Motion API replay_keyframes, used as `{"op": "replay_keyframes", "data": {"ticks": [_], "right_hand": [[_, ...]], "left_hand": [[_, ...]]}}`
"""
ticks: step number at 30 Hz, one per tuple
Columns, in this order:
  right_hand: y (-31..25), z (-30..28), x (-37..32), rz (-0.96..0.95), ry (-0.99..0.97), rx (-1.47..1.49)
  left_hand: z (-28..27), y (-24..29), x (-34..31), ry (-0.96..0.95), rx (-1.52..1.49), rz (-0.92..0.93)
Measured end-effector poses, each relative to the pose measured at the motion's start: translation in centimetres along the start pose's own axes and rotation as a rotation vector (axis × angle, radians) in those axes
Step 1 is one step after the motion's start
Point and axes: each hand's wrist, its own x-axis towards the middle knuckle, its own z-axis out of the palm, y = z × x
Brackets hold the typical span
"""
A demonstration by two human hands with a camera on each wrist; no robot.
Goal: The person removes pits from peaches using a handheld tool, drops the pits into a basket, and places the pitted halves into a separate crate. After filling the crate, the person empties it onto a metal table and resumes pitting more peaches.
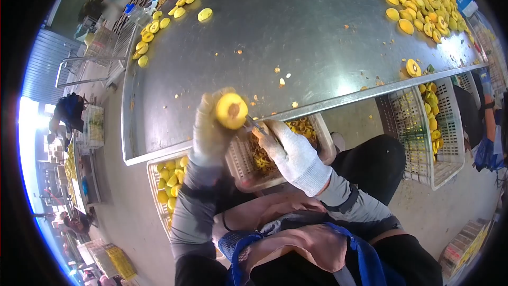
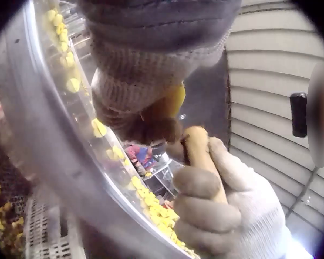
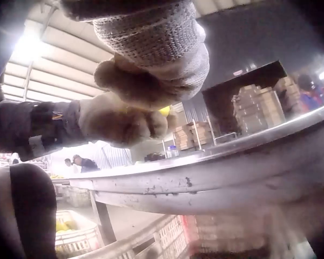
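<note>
Yellow flesh, round and smooth-edged, faces the head camera: a peach half (image 1: 232, 110) at about ten o'clock, just off the centre of that view, and the left hand (image 1: 210, 126) has it clamped in a knitted glove. Its brown middle is too soft to read as stone or hollow. Close beside it, the right hand (image 1: 296, 153) has its fingers curled round a pitting tool (image 2: 202, 154); the left wrist view gives us the wooden handle, rounded at its end. A thin metal shaft shows from the head, but its tip is blurred against the fruit, so contact can't be told. The right wrist view hides nearly all of this behind gloves, just a sliver of yellow peeping out.

Pale ribbed knit at the cuffs, dingier cloth at the fingers, and below both hands a scrap basket (image 1: 246, 173) of perforated plastic, partly covered by the right hand and holding ragged yellow-brown bits. Over at eight o'clock, a fruit basket (image 1: 153, 176) of yellow rounds is cut by the left sleeve; at three, a slotted crate (image 1: 450, 143) holds more yellow pieces.

Grey sheet metal makes the tabletop (image 1: 296, 37), glossy and dotted with crumbs: a heap of peach halves (image 1: 423, 8) at two o'clock, a loose line (image 1: 156, 25) at eleven.
</note>
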Motion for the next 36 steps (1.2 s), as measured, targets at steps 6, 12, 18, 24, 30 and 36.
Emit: {"op": "replay_keyframes", "data": {"ticks": [6,12,18,24,30,36], "right_hand": [[-0.4,1.2,-1.6,-0.013,0.02,-0.16],[-1.8,1.4,-2.5,0.023,-0.038,-0.222],[-0.1,1.9,-3.2,-0.094,-0.074,-0.231],[-1.0,1.3,-3.3,-0.085,-0.121,-0.232],[-0.3,0.5,-3.2,-0.167,-0.212,-0.357],[-0.7,1.3,-3.6,-0.209,-0.083,-0.375]], "left_hand": [[3.0,-3.1,-5.6,0.106,-0.054,0.211],[3.1,-3.3,-7.3,0.152,0.336,0.412],[3.2,-4.0,-7.4,0.204,0.454,0.516],[3.1,-4.1,-6.9,0.155,0.335,0.477],[2.7,-3.4,-7.3,0.098,0.586,0.451],[2.8,-3.2,-7.5,0.142,0.313,0.303]]}}
